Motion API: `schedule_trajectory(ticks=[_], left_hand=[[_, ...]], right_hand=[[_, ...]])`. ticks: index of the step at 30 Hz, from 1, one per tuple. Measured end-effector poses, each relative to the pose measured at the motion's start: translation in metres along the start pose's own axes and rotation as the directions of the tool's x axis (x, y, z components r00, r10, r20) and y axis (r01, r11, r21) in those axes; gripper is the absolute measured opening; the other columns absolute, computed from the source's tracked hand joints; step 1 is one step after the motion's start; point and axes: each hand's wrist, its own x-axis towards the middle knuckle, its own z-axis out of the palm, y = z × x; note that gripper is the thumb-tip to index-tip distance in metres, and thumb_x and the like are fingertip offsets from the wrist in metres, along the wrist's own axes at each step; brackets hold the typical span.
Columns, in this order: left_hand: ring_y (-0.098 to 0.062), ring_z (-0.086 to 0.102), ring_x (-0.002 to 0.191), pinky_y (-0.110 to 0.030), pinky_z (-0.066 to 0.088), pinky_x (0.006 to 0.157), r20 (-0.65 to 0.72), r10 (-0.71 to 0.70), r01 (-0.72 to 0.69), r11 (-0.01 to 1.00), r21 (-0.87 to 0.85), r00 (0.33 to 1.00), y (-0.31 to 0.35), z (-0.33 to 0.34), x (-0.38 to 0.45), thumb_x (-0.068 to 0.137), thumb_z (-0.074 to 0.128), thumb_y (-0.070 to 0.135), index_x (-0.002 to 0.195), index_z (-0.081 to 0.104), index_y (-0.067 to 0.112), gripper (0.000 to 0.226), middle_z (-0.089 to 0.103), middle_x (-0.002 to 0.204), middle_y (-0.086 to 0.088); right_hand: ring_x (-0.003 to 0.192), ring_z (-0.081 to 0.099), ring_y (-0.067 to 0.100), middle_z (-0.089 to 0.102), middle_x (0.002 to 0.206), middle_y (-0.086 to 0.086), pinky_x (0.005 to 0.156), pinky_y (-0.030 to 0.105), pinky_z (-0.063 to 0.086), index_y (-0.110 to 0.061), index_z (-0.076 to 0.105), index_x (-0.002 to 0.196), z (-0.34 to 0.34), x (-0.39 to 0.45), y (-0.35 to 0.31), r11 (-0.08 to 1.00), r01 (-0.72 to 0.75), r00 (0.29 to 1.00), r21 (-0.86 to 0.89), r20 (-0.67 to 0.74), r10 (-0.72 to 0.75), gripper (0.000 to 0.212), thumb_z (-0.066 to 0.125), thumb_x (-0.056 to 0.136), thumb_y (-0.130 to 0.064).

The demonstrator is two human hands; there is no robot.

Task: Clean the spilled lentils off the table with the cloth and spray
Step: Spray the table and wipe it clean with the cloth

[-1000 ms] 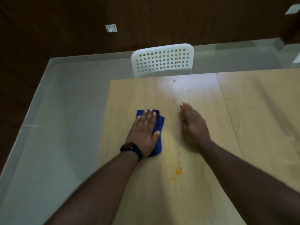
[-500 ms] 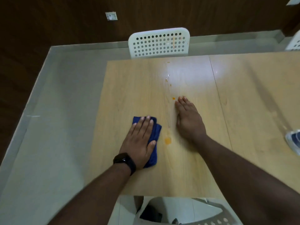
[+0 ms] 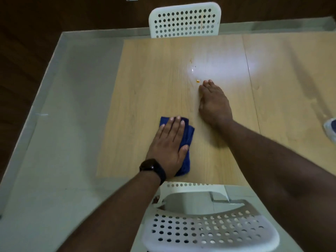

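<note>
My left hand (image 3: pixel 169 144) lies flat with straight fingers on a folded blue cloth (image 3: pixel 188 140), pressing it onto the wooden table (image 3: pixel 145 88) near the front edge. My right hand (image 3: pixel 213 102) rests flat on the table further back, fingers straight. A small orange lentil bit (image 3: pixel 198 81) sits just beyond its fingertips, next to a wet shiny patch (image 3: pixel 218 68). At the right edge of the frame a white and blue object (image 3: pixel 331 130), possibly the spray bottle, is only partly in view.
A white perforated chair (image 3: pixel 184 20) stands at the far side of the table. Another white perforated chair (image 3: pixel 209 228) is tucked at the near edge, below my arms. Grey floor (image 3: pixel 63 124) lies to the left, with a dark wooden wall behind.
My left hand has dragged the cloth toward the near edge of the table, over the orange smear, which no longer shows. My right hand has stayed flat on the table. The view has tilted down.
</note>
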Motion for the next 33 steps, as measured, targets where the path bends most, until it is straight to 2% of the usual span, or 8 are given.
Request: schedule_trajectory(ticks=[4, 7, 10, 15, 20, 22, 27, 33], left_hand=[[-0.015, -0.015, 0.159, -0.045, 0.006, 0.130, 0.006, -0.025, 0.025, 1.000, -0.007, 1.000, -0.028, 0.000, -0.037, 0.107, 0.012, 0.049, 0.166, -0.006, 0.014, 0.071, -0.014, 0.174, -0.002], [-0.017, -0.015, 0.159, -0.044, 0.003, 0.130, -0.020, -0.110, 0.110, 0.994, -0.001, 0.994, -0.033, -0.002, -0.010, 0.105, 0.010, 0.050, 0.166, -0.007, 0.015, 0.073, -0.014, 0.174, -0.002], [-0.020, -0.012, 0.160, -0.044, 0.000, 0.130, -0.054, -0.198, 0.198, 0.980, 0.003, 0.979, -0.010, 0.001, 0.022, 0.104, 0.012, 0.050, 0.166, -0.005, 0.012, 0.075, -0.011, 0.174, -0.005], [-0.020, -0.016, 0.159, -0.045, 0.001, 0.130, -0.036, -0.068, 0.068, 0.998, 0.001, 0.997, 0.029, 0.012, -0.008, 0.107, 0.015, 0.047, 0.166, -0.007, 0.012, 0.072, -0.015, 0.174, -0.005], [-0.017, -0.016, 0.159, -0.045, 0.006, 0.130, -0.021, 0.008, -0.008, 1.000, 0.000, 1.000, 0.008, 0.011, -0.042, 0.108, 0.016, 0.048, 0.166, -0.006, 0.013, 0.071, -0.015, 0.174, -0.004], [-0.018, -0.015, 0.159, -0.045, 0.006, 0.130, -0.030, 0.014, -0.014, 1.000, 0.007, 0.999, -0.001, 0.009, -0.034, 0.108, 0.015, 0.048, 0.166, -0.005, 0.013, 0.071, -0.015, 0.174, -0.004], [-0.019, -0.012, 0.160, -0.044, 0.003, 0.130, -0.067, -0.091, 0.091, 0.996, 0.006, 0.994, -0.015, 0.004, 0.023, 0.107, 0.017, 0.049, 0.166, -0.003, 0.013, 0.073, -0.010, 0.174, -0.005], [-0.019, -0.011, 0.160, -0.042, 0.000, 0.130, -0.073, -0.119, 0.120, 0.993, 0.004, 0.990, -0.028, -0.009, 0.097, 0.105, 0.014, 0.051, 0.166, -0.003, 0.013, 0.074, -0.009, 0.175, -0.004]], right_hand=[[0.158, 0.024, 0.022, 0.033, 0.168, 0.009, 0.129, 0.036, 0.012, -0.010, 0.037, 0.160, -0.005, -0.007, -0.004, 1.000, 0.009, 1.000, -0.025, 0.019, -0.008, 0.056, 0.037, 0.108, -0.029], [0.158, 0.025, 0.023, 0.035, 0.167, 0.010, 0.130, 0.038, 0.015, -0.009, 0.038, 0.160, -0.003, -0.006, -0.006, 0.999, 0.014, 1.000, -0.052, -0.001, -0.014, 0.057, 0.038, 0.106, -0.029], [0.157, 0.028, 0.025, 0.038, 0.165, 0.012, 0.129, 0.040, 0.018, -0.008, 0.042, 0.157, 0.000, -0.005, -0.007, 0.998, 0.007, 1.000, -0.068, -0.019, -0.008, 0.055, 0.040, 0.105, -0.027], [0.156, 0.028, 0.025, 0.039, 0.165, 0.013, 0.129, 0.039, 0.019, -0.007, 0.043, 0.156, -0.001, -0.005, -0.005, 0.998, 0.007, 1.000, -0.058, -0.014, -0.008, 0.055, 0.041, 0.104, -0.024], [0.157, 0.026, 0.023, 0.036, 0.167, 0.010, 0.129, 0.036, 0.014, -0.008, 0.041, 0.158, -0.003, -0.008, -0.005, 0.999, 0.006, 1.000, -0.041, -0.018, -0.007, 0.055, 0.040, 0.106, -0.025], [0.157, 0.026, 0.023, 0.037, 0.166, 0.011, 0.128, 0.035, 0.014, -0.008, 0.042, 0.158, -0.004, -0.005, -0.005, 0.999, 0.010, 1.000, -0.039, -0.022, -0.011, 0.055, 0.041, 0.106, -0.024], [0.157, 0.028, 0.025, 0.039, 0.165, 0.012, 0.128, 0.038, 0.016, -0.008, 0.043, 0.157, -0.001, -0.005, -0.005, 0.999, 0.014, 0.999, -0.034, -0.037, -0.016, 0.054, 0.043, 0.105, -0.026], [0.157, 0.027, 0.025, 0.039, 0.165, 0.012, 0.129, 0.038, 0.016, -0.008, 0.044, 0.156, 0.001, -0.002, -0.001, 1.000, 0.020, 0.999, -0.010, -0.044, -0.021, 0.055, 0.046, 0.103, -0.021]])
